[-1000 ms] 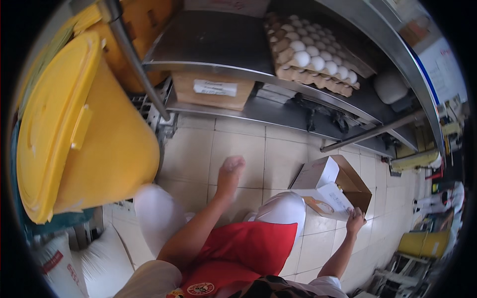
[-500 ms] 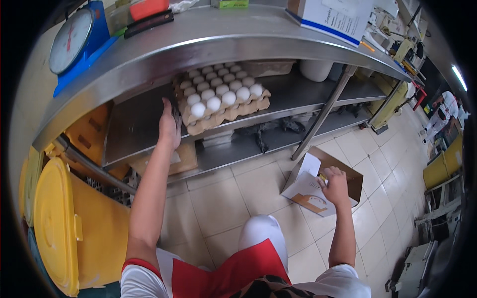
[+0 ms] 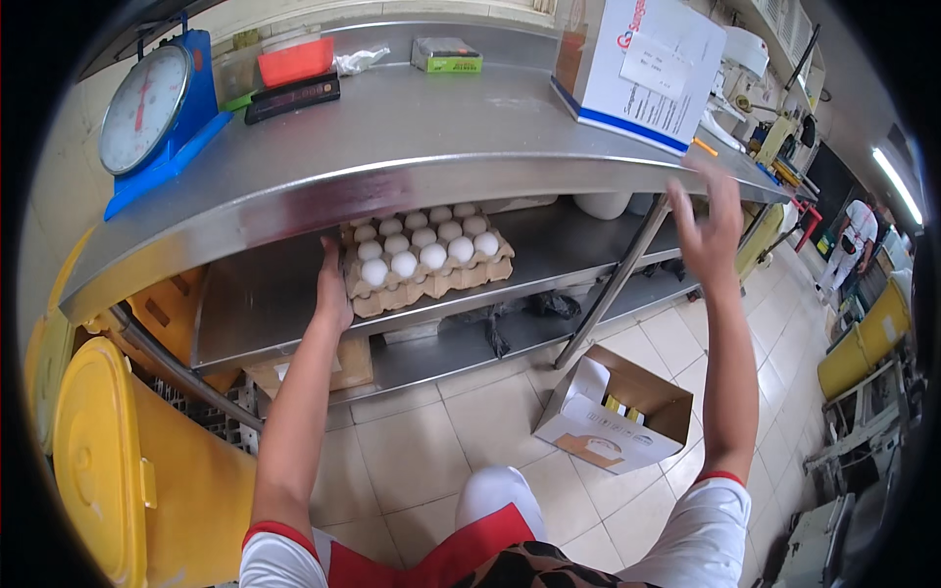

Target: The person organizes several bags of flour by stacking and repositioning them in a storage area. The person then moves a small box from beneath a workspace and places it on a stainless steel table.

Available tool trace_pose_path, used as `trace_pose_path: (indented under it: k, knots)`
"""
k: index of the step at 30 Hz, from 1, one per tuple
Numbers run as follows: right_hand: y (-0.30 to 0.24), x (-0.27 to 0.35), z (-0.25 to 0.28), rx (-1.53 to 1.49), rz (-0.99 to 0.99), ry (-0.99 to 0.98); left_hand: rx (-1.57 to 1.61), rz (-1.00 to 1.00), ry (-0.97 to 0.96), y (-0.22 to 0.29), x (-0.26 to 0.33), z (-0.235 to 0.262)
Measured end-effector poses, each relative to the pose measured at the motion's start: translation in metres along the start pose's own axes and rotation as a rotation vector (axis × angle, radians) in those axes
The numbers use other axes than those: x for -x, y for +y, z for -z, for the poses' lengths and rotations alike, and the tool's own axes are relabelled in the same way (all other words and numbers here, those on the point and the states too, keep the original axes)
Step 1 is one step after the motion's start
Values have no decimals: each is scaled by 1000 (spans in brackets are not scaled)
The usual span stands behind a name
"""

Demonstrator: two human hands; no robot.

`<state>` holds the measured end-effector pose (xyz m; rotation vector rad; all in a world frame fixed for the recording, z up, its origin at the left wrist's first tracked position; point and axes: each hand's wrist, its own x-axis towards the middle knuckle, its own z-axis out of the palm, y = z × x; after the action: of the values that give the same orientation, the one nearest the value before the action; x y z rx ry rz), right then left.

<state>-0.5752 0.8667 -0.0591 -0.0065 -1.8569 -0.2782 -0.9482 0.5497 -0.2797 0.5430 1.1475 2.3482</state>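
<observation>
My right hand has left the open cardboard box on the floor and is now raised, fingers spread, well above that box; my view has tilted higher.

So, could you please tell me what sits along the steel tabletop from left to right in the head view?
Blue dial scale → orange tub → black digital scale → small green box → large white carton.
</observation>
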Motion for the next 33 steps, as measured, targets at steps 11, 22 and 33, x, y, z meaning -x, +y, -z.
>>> trace_pose_path:
  k: [11, 22, 33]
  knots:
    - [104, -231, -68, 437, -330, 29, 66, -252, 140, -14, 9, -4]
    - [84, -231, -45, 231, -421, -12, 21, -300, 152, -24, 5, 3]
    - [-53, -243, -71, 96, 262, 161, -3, -299, 81, -13, 10, 4]
